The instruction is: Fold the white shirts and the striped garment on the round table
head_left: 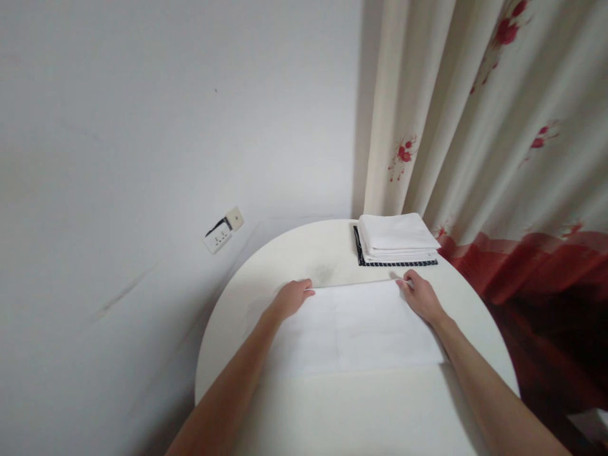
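Note:
A white cloth lies spread flat on a round white table, with fold creases across it. My left hand pinches the cloth's far left corner, fingers closed on it. At the far right corner my right hand grips the cloth the same way. Both forearms reach in from the near edge, one on each side of the cloth.
A stack of folded white cloths on a dark dotted cloth sits at the table's far right edge. A cream curtain with red flowers hangs on the right. The white wall behind carries a socket.

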A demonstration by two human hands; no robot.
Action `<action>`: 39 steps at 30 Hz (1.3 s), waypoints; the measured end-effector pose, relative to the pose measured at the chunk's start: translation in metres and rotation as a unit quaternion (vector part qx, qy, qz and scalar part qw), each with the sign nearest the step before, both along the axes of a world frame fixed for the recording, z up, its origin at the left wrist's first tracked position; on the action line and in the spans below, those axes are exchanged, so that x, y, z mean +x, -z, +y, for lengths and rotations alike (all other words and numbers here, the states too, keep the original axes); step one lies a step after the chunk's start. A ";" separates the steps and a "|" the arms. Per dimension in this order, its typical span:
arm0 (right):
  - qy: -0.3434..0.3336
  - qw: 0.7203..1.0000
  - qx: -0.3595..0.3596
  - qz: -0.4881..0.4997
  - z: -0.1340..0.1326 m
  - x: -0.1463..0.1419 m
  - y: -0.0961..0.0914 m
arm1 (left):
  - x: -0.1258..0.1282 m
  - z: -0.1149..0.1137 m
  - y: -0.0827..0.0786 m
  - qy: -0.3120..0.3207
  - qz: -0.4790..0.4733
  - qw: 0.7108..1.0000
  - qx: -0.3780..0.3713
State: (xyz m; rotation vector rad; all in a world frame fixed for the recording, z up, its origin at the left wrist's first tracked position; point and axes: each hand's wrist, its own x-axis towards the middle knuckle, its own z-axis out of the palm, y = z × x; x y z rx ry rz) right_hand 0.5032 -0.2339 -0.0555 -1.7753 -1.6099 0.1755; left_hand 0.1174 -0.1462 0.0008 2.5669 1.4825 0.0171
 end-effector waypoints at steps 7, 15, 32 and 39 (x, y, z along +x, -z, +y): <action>0.013 0.999 -0.027 -0.040 0.003 0.004 0.002 | 0.008 0.001 0.002 -0.017 0.034 0.999 0.014; 0.040 0.991 -0.073 -0.105 0.004 0.004 -0.003 | 0.018 -0.019 0.014 -0.041 0.047 0.995 0.072; 0.079 0.984 -0.088 -0.135 0.000 0.001 -0.006 | -0.014 0.006 0.009 -0.051 0.024 0.998 0.041; 0.066 0.987 -0.081 -0.125 0.000 0.001 -0.006 | -0.008 0.007 0.010 -0.050 0.037 0.997 0.045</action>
